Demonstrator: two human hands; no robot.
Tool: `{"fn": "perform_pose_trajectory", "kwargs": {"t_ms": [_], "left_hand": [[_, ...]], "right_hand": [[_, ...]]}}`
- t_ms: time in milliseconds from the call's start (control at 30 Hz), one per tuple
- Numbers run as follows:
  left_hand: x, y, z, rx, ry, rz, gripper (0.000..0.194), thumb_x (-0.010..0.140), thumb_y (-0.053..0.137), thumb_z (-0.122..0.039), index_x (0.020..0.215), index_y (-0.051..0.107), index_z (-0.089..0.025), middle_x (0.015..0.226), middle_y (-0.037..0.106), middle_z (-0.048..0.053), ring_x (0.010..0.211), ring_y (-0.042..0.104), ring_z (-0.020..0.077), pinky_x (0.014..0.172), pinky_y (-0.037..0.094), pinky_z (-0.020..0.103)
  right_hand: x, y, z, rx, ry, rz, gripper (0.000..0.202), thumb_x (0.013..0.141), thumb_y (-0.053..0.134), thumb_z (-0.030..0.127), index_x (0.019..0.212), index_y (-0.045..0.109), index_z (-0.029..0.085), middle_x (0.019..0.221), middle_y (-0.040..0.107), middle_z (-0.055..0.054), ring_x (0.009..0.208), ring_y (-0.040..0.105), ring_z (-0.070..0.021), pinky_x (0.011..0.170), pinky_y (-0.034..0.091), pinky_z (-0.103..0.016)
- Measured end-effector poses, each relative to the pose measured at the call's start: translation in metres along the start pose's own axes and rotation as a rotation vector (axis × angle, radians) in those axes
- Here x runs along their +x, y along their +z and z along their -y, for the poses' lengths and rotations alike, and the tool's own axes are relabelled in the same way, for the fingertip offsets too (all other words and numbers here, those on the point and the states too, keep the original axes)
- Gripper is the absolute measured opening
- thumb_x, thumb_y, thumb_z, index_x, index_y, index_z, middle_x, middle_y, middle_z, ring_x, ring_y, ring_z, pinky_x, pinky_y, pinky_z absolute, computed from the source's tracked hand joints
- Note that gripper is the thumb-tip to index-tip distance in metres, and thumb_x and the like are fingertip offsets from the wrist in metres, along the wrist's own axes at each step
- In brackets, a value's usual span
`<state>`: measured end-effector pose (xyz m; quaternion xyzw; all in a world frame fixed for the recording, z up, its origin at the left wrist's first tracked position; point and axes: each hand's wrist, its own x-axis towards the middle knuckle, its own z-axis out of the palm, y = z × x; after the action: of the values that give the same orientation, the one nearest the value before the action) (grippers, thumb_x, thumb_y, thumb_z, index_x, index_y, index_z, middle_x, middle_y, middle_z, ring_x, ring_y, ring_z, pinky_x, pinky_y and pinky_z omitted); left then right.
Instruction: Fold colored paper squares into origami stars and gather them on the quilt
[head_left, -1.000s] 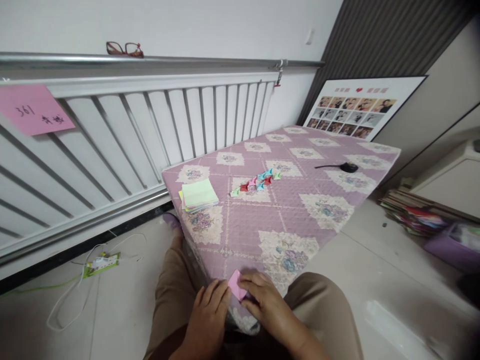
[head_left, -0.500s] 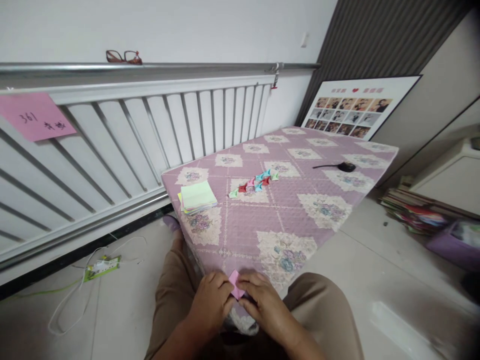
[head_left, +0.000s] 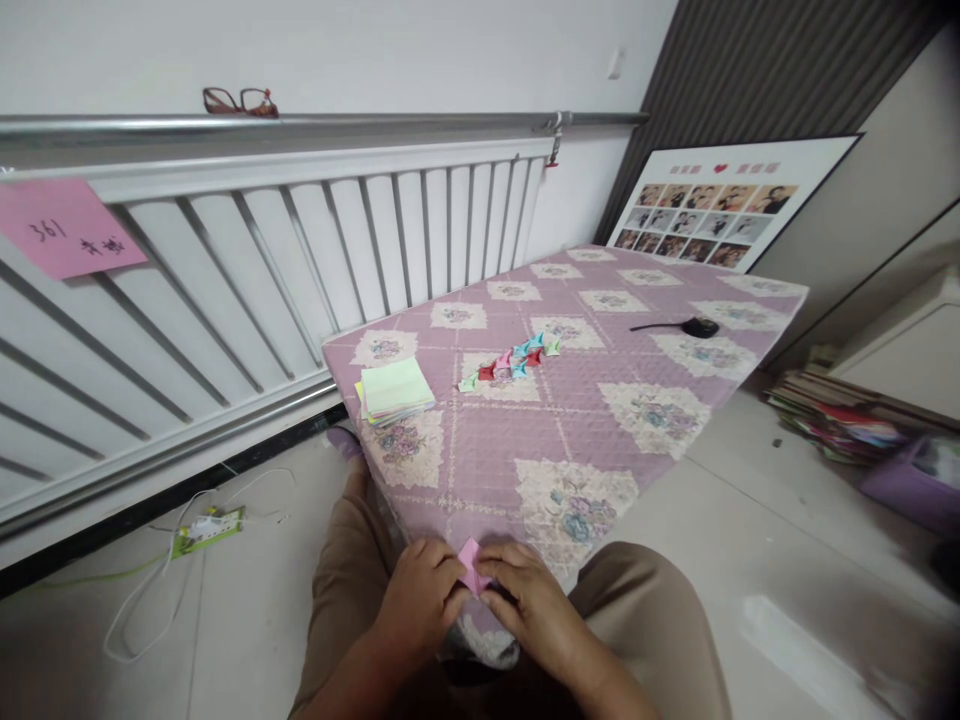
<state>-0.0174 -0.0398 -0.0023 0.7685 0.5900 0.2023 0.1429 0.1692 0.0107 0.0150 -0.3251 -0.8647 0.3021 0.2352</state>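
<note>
A small folded piece of pink paper (head_left: 470, 566) lies at the near corner of the cloth-covered table (head_left: 495, 440). My left hand (head_left: 425, 588) pinches its left side between thumb and fingers. On its right side my right hand (head_left: 525, 597) grips it, thumb below and fingers on top. The fingers of both hands cover parts of the paper. Farther up the table sits a cluster of small folded paper pieces (head_left: 517, 362) in red, blue, pink and green. To their left is a stack of square coloured paper sheets (head_left: 396, 388), pale green on top.
A black object with a thin tail (head_left: 699, 327) lies on the table's right part. Along the left runs a white radiator (head_left: 360, 240) with glasses (head_left: 240, 102) on the pipe above. A power strip (head_left: 208, 532) with cables lies on the floor. A photo board (head_left: 735, 205) leans at the back.
Both hands stay on the pink paper at the table corner, their fingers shifted only slightly. The view has tilted a little, and the background sits slightly differently.
</note>
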Motion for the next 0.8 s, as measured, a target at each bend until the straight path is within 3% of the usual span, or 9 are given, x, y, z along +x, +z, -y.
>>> {"fn": "perform_pose_trajectory", "kwargs": {"t_ms": [167,300,433,800], "left_hand": [[0.003,0.003,0.001,-0.004,-0.014,-0.006,0.011,0.086,0.056,-0.017,0.088,0.066,-0.022,0.090,0.062,0.002,0.089,0.052,0.0184,0.083,0.041,0.036],[0.004,0.005,0.001,-0.021,-0.047,-0.038,0.013,0.086,0.054,-0.015,0.084,0.066,-0.021,0.088,0.061,0.002,0.087,0.052,0.0183,0.083,0.040,0.036],[0.005,0.003,0.001,-0.035,-0.108,-0.050,0.013,0.087,0.053,-0.018,0.080,0.064,-0.020,0.085,0.060,0.003,0.085,0.052,0.0186,0.082,0.040,0.035],[0.012,-0.005,0.001,-0.011,-0.286,-0.026,0.014,0.085,0.055,-0.021,0.071,0.059,-0.019,0.079,0.058,0.001,0.080,0.053,0.0171,0.074,0.037,0.030]], "right_hand": [[0.001,0.004,-0.003,-0.014,-0.017,-0.035,0.013,0.086,0.055,0.019,0.094,0.065,0.022,0.099,0.066,-0.005,0.093,0.059,-0.0196,0.086,0.045,-0.036],[-0.001,0.014,-0.013,-0.080,-0.015,-0.083,0.016,0.083,0.060,0.016,0.097,0.064,0.022,0.098,0.065,-0.005,0.092,0.058,-0.0199,0.083,0.045,-0.035],[-0.001,0.021,-0.020,-0.230,0.055,-0.153,0.004,0.085,0.059,0.020,0.083,0.062,0.021,0.084,0.061,-0.004,0.081,0.055,-0.0192,0.074,0.043,-0.033],[0.007,0.014,-0.012,-0.396,0.190,-0.187,0.018,0.086,0.058,0.034,0.072,0.057,0.022,0.076,0.057,-0.002,0.076,0.053,-0.0194,0.069,0.034,-0.032]]}}
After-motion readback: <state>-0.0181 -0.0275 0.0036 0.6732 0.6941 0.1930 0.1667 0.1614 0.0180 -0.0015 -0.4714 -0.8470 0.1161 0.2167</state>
